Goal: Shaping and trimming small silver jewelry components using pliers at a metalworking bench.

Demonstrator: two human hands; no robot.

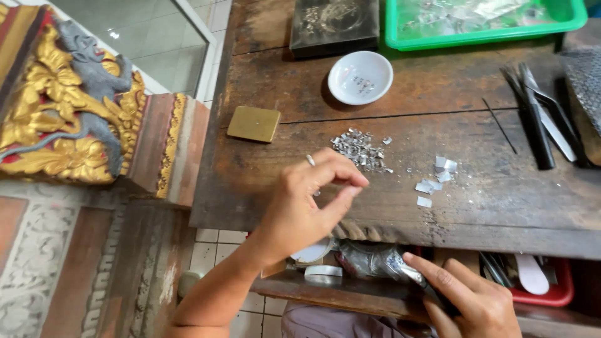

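At frame centre, my left hand [313,200] pinches thumb and forefinger together beside the metal scraps [359,149]; at lower right, my right hand [466,300] grips a tool [410,274].

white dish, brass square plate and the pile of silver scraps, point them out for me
white dish [360,77], head view, on its inner bottom.
brass square plate [253,124], head view, middle of its top face.
pile of silver scraps [358,149], head view, centre of the heap.

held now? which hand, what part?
Right hand grips a silvery metal tool by its near end. Left hand pinches thumb to fingertips; whether anything is held cannot be told.
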